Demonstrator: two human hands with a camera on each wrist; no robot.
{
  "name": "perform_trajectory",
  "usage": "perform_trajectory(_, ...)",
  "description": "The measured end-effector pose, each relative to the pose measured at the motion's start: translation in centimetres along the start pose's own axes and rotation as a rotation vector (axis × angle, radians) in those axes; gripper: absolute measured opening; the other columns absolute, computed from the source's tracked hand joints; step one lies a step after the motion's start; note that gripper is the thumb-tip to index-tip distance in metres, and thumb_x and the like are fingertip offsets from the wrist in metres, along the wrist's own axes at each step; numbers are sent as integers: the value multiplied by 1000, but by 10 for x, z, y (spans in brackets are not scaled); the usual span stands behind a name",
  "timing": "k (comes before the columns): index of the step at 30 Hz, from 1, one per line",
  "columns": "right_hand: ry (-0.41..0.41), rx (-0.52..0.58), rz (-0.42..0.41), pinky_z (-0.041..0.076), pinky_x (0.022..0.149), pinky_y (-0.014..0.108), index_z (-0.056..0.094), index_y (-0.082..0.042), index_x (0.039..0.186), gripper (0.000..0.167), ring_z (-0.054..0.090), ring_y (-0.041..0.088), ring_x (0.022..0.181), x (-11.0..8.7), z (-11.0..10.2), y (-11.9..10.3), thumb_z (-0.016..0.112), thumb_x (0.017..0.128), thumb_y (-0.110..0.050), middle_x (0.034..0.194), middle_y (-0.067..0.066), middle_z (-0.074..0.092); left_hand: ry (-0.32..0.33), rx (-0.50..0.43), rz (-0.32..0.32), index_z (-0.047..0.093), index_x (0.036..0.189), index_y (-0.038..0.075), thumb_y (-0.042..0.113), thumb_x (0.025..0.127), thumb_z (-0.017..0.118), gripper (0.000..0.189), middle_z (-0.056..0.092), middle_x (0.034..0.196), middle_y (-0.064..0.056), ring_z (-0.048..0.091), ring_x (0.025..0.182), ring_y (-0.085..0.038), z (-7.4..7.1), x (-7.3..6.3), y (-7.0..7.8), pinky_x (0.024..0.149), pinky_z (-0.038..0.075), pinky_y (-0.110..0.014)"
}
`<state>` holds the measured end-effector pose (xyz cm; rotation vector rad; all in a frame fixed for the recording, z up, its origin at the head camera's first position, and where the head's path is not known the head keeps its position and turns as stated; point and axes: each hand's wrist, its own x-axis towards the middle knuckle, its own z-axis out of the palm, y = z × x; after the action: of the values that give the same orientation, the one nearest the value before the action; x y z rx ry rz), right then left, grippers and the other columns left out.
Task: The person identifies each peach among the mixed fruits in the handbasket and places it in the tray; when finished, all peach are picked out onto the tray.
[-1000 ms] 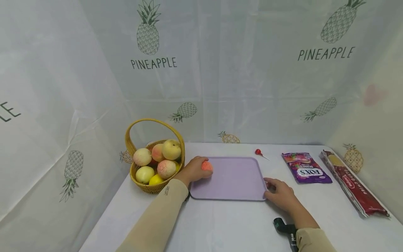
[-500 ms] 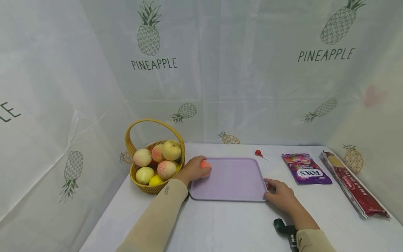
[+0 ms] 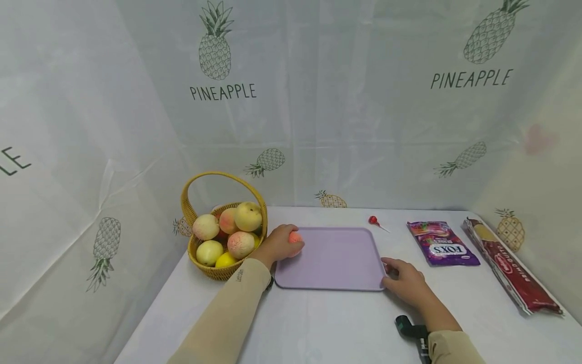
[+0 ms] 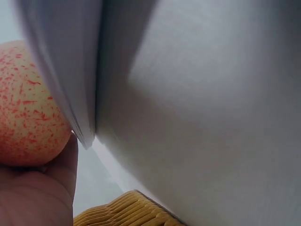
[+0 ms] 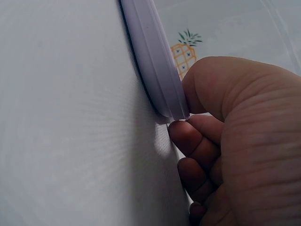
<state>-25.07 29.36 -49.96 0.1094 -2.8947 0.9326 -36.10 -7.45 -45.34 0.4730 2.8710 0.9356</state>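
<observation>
A pinkish-orange peach (image 3: 296, 243) sits over the left end of a lilac tray (image 3: 336, 260), with my left hand (image 3: 280, 244) gripping it from the left. In the left wrist view the speckled skin of the peach (image 4: 28, 106) lies against the palm, beside the tray's edge (image 4: 70, 70); most of the fingers are hidden. At the opposite end, my right hand (image 3: 403, 279) pinches the tray's right rim. The right wrist view has the thumb at the rim (image 5: 160, 70) and the other fingers curled just below it.
Left of the tray stands a wicker basket (image 3: 218, 273) full of peaches and other fruit. A red lollipop (image 3: 374, 220), a purple Fox's candy bag (image 3: 443, 243) and a long red snack packet (image 3: 511, 265) lie to the right. Printed curtains hang behind the table.
The peach has shifted slightly left with my left hand, toward the tray's left edge. My right hand stays at the right rim, and the tray has not visibly moved.
</observation>
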Motion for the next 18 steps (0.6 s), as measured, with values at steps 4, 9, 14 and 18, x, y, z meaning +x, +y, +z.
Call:
perform_trajectory(4,-3,-1,4,40,85,50,60,-1,139,62,56,24,96,0,0,0,74,81,-20,106,4,69,8,-7,27,55,146,13,42,94,69,61,52,148,-11,53,128,-26,-1,-1,0,108,47,-43)
perform_trajectory(9,-10,0,4,42,87,51,60,-1,139,62,57,25,97,0,-2,-1,75,82,-20,106,4,69,17,5,68,56,144,11,41,94,69,59,55,144,-7,55,125,-21,-3,-2,1,106,48,-40)
perform_trajectory(14,-9,-2,-1,43,87,52,61,-1,139,62,57,24,97,0,-3,-1,75,82,-20,106,4,69,26,17,97,57,143,11,38,94,69,57,56,142,-5,55,122,-19,-4,-3,5,106,48,-38)
perform_trajectory(18,-10,2,4,43,89,56,60,-1,139,62,58,27,99,0,-2,-1,74,82,-20,107,6,69,33,31,133,57,142,11,38,94,69,57,56,142,-3,55,120,-17,-5,-3,7,106,47,-36)
